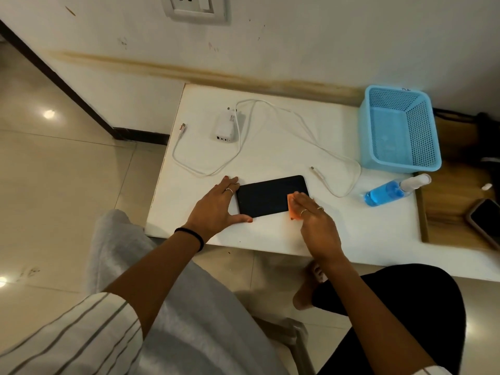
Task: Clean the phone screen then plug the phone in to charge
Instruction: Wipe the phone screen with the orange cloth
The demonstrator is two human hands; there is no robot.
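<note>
A black phone (266,194) lies flat, screen up, near the front of the white table (338,226). My left hand (216,207) clamps the phone's left end between thumb and fingers. My right hand (315,220) presses flat on an orange cloth (293,209) at the phone's right end; the hand covers most of the cloth. A white charger brick (224,127) lies further back, with a white cable (273,136) looping across the table, unattached at both ends. A wall socket (196,8) sits high on the wall.
A blue mesh basket (399,131) stands at the table's back right. A blue spray bottle (392,189) lies on its side in front of it. Another phone (484,220) rests on a wooden surface at the far right. My knees sit below the table's front edge.
</note>
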